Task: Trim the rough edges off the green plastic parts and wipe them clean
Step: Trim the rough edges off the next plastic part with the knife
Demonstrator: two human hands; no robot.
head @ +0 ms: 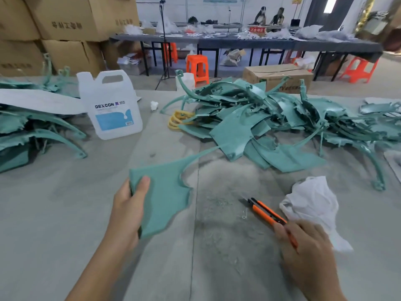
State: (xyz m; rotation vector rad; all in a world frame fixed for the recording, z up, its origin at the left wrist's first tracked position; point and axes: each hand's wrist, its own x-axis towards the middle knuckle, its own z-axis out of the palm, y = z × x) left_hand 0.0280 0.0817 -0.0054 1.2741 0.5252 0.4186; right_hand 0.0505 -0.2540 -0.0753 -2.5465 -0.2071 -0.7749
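Left hand (128, 205) is up over the near half of the worktop (65, 203), grip closed on a flat green plastic part (167, 192): thumb pressed on top, fingers hidden beneath. The part's ragged edge faces right, and a thin curved strip runs off its far corner.

Over on the right, the right hand (308, 246) has its fingers curled over the back end of an orange utility knife (263, 211), with the blade end pointing away and to the left. A crumpled white cloth (312, 200) lies just beside that hand.

A big heap of green parts (260, 118) covers the far right of the worktop, and another stack (26, 131) sits at the left edge. A clear jug marked DEXCON (112, 105) stands between them.
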